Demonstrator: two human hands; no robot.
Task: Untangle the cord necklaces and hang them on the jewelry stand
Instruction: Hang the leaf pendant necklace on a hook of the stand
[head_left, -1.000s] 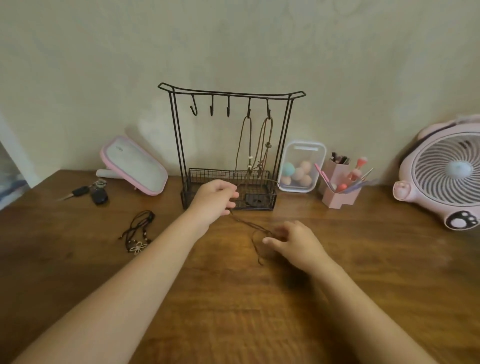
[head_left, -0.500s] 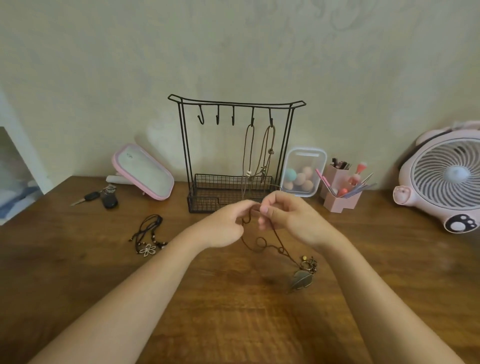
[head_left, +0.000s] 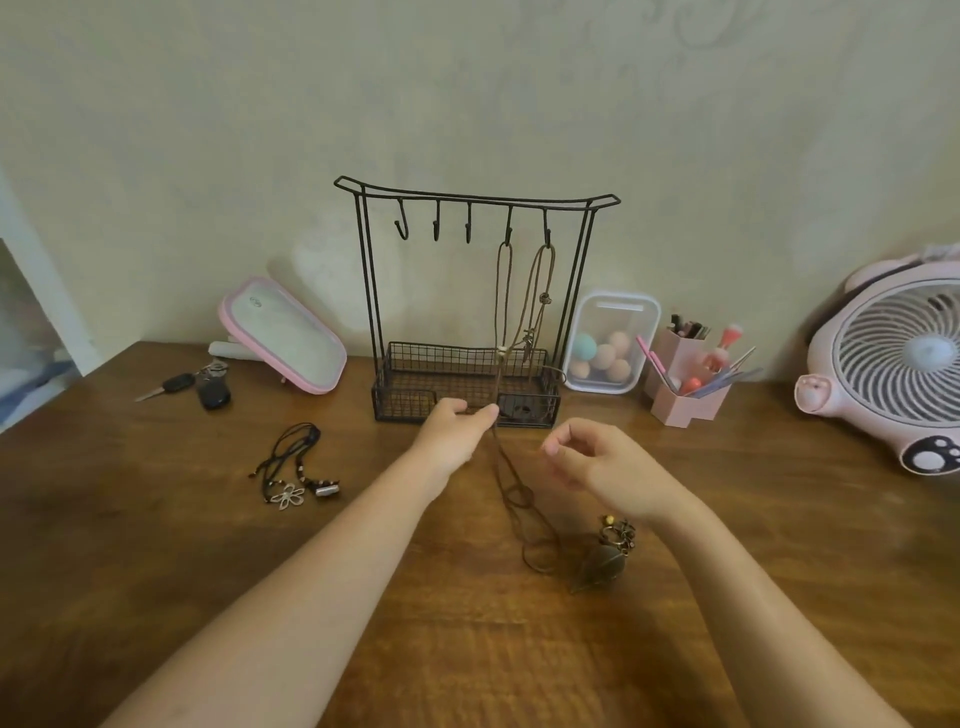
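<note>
Left hand (head_left: 457, 431) pinching brown cord necklace (head_left: 511, 488), right hand (head_left: 597, 462) curled, its hold unclear

one head-worn view, tilted down toward the jewelry stand

a single wide-angle camera sits on the person's head, in front of and above the jewelry stand (head_left: 475, 312). it faces the wall (head_left: 467, 78) behind the stand and tilts down onto the wooden table (head_left: 467, 649). the stand sits near the frame's centre, seen slightly from above. both forearms enter from the bottom edge. the left hand (head_left: 452, 431) reaches just before the stand's base, pinching a brown cord necklace (head_left: 511, 488). the right hand (head_left: 597, 462) is a little nearer the camera. well right of the stand, a pink fan (head_left: 893, 364) is cut by the frame's edge.
</note>
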